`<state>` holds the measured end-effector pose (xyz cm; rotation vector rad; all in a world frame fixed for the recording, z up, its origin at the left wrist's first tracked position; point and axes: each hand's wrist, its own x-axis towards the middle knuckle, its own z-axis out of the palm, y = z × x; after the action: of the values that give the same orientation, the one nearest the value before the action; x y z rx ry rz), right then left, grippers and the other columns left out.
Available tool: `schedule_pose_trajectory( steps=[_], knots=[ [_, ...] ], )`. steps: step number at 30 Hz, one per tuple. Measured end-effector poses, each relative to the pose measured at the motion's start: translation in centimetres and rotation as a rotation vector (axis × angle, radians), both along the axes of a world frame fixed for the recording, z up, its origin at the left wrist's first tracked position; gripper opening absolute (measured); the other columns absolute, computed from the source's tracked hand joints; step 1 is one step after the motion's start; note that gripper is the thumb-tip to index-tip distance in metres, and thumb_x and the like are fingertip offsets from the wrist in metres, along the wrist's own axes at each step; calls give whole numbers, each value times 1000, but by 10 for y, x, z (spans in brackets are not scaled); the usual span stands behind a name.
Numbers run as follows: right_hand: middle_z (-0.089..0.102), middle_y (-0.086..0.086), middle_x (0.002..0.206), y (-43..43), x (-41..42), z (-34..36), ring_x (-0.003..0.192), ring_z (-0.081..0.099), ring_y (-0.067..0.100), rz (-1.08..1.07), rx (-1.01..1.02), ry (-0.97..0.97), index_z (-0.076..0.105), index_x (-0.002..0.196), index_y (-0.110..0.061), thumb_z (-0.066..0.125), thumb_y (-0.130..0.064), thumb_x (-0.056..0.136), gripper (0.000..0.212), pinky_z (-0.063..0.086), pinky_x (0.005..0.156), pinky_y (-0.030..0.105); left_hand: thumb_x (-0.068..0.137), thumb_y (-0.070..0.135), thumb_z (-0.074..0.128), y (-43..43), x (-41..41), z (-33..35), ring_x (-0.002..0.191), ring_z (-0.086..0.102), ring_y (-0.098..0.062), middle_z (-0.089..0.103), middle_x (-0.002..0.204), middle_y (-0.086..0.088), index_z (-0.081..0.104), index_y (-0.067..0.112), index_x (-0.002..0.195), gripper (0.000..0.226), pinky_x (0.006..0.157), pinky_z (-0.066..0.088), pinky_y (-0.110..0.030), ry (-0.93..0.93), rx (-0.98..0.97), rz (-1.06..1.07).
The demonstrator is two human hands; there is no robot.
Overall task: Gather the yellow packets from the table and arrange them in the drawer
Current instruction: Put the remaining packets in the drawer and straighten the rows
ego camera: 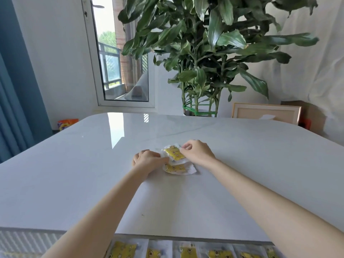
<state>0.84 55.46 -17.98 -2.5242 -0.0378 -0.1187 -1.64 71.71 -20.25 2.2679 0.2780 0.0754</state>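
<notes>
White tabletop [242, 164]: glossy, and I see both my bare arms reaching out over it toward its middle.
Plant [204, 43]: big and leafy, standing behind the far edge.
Drawer [186, 248]: open under the near edge, with a row of yellow packets laid side by side.
Left hand [147, 160]: fingers pinched on the left edge of the upper packet [174, 154].
Right hand [197, 152]: fingers pinched on that packet's right corner.
Lower packet [178, 168]: flat on the tabletop, just under the upper one.
</notes>
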Motion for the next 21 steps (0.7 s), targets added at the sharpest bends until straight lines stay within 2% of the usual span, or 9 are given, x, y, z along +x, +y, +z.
schedule_pose_trajectory(
  steps=[2,4,7,9,11,14,18,19,21],
  knots=[
    [55,1,123,4,5,3,125,42,24,-55,69,125,57,118,-20,55,-40,84,39,42,100,36,73,57,69,-1,0,3,138,17,-17,35,143,8,60,33,121,54,105,24,-26,31,8,-13],
    [46,5,134,8,12,4,134,29,25,-85,116,211,47,130,-18,60,-45,82,56,35,106,37,69,59,72,-1,-1,6,139,15,-17,31,146,9,56,35,126,64,108,21,-25,58,44,-36],
    [45,6,135,14,19,6,130,36,24,-83,71,291,45,129,-13,73,-51,69,76,38,103,32,49,64,77,-3,-6,9,138,15,-17,29,144,9,53,36,127,86,110,17,-25,99,77,-77],
    [51,2,120,14,20,8,116,46,19,-74,107,313,48,111,-12,82,-42,66,64,44,90,27,50,63,80,-3,-6,8,137,16,-17,30,143,10,53,36,126,86,109,15,-24,92,111,-89],
    [50,-1,106,13,21,10,101,49,16,-72,182,325,43,98,-14,86,-31,67,56,45,79,25,55,60,80,-3,-6,8,136,17,-16,31,142,10,54,35,125,79,109,13,-24,68,144,-96],
    [54,2,114,11,21,15,97,54,17,-68,227,341,47,109,-10,90,-23,62,65,53,82,27,55,62,79,-3,-7,8,138,18,-15,31,143,9,56,38,123,76,111,12,-26,50,196,-125],
    [51,-1,109,5,15,15,82,55,12,-81,330,360,46,117,-9,88,-17,66,66,44,58,19,55,63,78,-1,-9,7,139,16,-14,29,145,10,56,41,122,75,113,10,-26,60,194,-146],
    [49,0,108,2,16,14,87,54,14,-95,349,344,44,120,-8,87,-17,67,69,44,61,20,55,63,78,-1,-10,7,140,16,-14,28,145,10,55,41,122,74,113,9,-27,66,200,-152],
    [49,4,111,-4,18,10,103,54,19,-140,378,282,42,126,-4,85,-13,68,72,47,78,25,58,62,78,0,-9,9,142,13,-14,26,147,9,55,42,122,71,114,9,-27,87,210,-160]
  ],
)
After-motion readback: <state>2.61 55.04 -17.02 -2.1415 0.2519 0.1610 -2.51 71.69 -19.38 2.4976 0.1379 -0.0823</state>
